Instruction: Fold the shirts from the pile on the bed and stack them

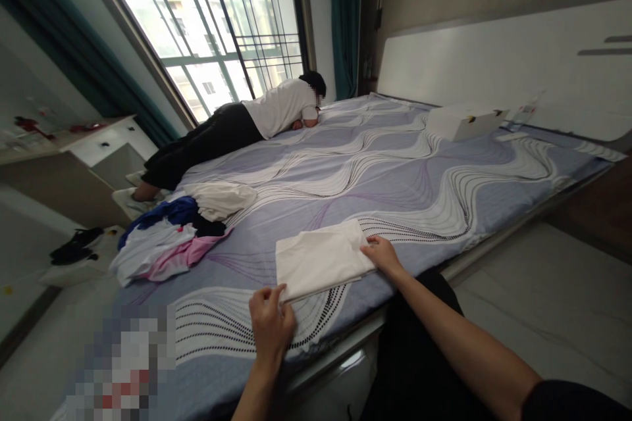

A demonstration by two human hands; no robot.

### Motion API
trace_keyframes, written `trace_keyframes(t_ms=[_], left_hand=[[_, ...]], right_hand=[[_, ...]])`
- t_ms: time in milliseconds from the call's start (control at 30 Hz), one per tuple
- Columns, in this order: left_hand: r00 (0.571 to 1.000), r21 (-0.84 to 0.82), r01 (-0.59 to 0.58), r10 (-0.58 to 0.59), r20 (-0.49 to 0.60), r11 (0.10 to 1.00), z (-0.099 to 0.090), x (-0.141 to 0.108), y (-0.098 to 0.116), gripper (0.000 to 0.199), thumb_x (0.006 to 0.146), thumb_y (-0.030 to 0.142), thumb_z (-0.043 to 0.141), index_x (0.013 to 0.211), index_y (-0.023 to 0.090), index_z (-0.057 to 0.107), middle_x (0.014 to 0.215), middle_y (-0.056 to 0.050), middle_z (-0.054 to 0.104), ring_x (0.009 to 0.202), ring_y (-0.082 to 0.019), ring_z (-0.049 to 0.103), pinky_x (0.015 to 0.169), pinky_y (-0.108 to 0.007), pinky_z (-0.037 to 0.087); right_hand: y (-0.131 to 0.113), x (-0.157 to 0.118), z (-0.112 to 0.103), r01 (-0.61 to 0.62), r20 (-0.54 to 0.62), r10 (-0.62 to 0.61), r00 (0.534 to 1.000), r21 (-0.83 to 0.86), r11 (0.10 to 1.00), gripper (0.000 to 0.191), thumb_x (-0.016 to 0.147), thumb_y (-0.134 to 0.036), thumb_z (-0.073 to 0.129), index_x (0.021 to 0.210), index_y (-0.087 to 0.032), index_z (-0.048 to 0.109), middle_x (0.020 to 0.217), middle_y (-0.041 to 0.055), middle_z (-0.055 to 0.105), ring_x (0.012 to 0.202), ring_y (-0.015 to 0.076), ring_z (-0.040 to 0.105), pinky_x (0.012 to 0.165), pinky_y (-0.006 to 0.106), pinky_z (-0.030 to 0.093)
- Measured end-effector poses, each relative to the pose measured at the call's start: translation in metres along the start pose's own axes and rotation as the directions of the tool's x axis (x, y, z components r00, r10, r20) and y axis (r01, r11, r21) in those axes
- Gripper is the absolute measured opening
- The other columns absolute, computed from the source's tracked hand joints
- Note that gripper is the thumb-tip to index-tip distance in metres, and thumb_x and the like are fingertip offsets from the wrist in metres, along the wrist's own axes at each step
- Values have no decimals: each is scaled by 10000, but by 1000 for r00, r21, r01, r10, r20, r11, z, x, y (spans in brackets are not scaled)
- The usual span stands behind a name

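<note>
A white garment point(320, 260), folded into a flat rectangle, lies on the patterned bedsheet near the bed's front edge. My left hand point(271, 322) is closed at its near left corner, thumb and forefinger pinching the fabric. At the right edge, the fingers of my right hand point(382, 254) are closed on the cloth. What kind of garment it is cannot be made out from this fold. To the left sits a loose heap of clothes point(168, 247) in white, pink, blue and black, with a cream-coloured piece point(222, 199) on its far side.
A person point(281, 105) in a white top and black trousers lies across the far side of the bed point(340, 171). Near the headboard point(494, 59) stand a white box point(464, 122) and a clear bottle point(526, 110). A blurred-out item point(123, 362) lies at the front left corner.
</note>
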State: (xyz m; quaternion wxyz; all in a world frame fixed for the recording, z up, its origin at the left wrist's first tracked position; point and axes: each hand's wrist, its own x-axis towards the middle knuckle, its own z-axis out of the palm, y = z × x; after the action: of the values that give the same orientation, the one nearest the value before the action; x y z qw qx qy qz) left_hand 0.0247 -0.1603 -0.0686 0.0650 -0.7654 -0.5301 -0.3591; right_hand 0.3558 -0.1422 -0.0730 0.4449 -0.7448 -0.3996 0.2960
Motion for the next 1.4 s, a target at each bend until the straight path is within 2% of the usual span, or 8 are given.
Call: trace_keyframes(t_ms=[133,200,267,400,633,1133,1333,1400], left_hand=[[995,-214,-98,98,-11,972,12,33,13,334,878,122,431,1101,216,661,1172,-99,610,1135,-239,561,1007,-435,477],[980,-249,-116,151,127,962,30,53,27,402,932,155,361,1243,210,610,1323,-99,589,1298,-227,494,1085,-435,436],[931,-184,-102,159,328,978,51,70,41,467,964,204,316,1383,187,521,1478,-100,500,1429,-242,365,1151,-469,361],[843,55,-55,17,538,997,79,83,51,539,998,354,271,1511,228,378,1608,-59,325,1504,-299,201,1202,-575,190],[851,173,14,-103,516,985,83,91,36,544,1000,457,240,1526,347,327,1628,-34,283,1501,-289,218,1206,-561,167],[817,228,233,-317,481,945,61,82,-27,581,998,421,223,1548,247,282,1631,-71,263,1506,-308,192,1189,-616,171],[742,206,434,-478,471,877,59,92,-11,616,959,385,343,1520,132,324,1610,-184,263,1497,-370,190,1144,-684,199],[796,195,373,-421,434,907,60,95,5,627,956,369,349,1512,81,328,1617,-221,208,1499,-410,135,1122,-694,233]], right_hand=[[-31,-33,20,348,-102,-381,919,-245,905,535,832,-204,499,1361,-129,530,1349,160,579,1279,266,508,1101,433,382],[-49,-47,43,539,82,-551,830,-372,756,576,876,-228,471,1440,-113,462,1480,164,469,1420,276,343,1182,457,268],[-60,-54,67,611,286,-542,790,-442,657,612,906,-252,443,1494,-89,399,1560,158,372,1481,299,218,1215,492,151],[-61,-45,90,618,431,-443,786,-534,577,604,979,-294,312,1555,-114,282,1616,105,263,1505,287,143,1215,514,17],[-49,-10,84,542,347,-420,839,-606,583,656,980,-507,351,1549,-182,315,1623,86,247,1492,306,169,1198,542,-6],[-23,48,50,417,273,-316,909,-627,658,700,982,-532,319,1550,-124,291,1628,94,238,1497,290,144,1205,494,36],[-19,51,47,453,331,-311,891,-586,672,664,1016,-504,190,1560,-131,264,1633,80,225,1508,272,124,1209,501,36],[-18,52,45,468,353,-311,882,-584,664,653,1016,-479,201,1563,-126,252,1637,74,211,1510,273,116,1211,501,30]])
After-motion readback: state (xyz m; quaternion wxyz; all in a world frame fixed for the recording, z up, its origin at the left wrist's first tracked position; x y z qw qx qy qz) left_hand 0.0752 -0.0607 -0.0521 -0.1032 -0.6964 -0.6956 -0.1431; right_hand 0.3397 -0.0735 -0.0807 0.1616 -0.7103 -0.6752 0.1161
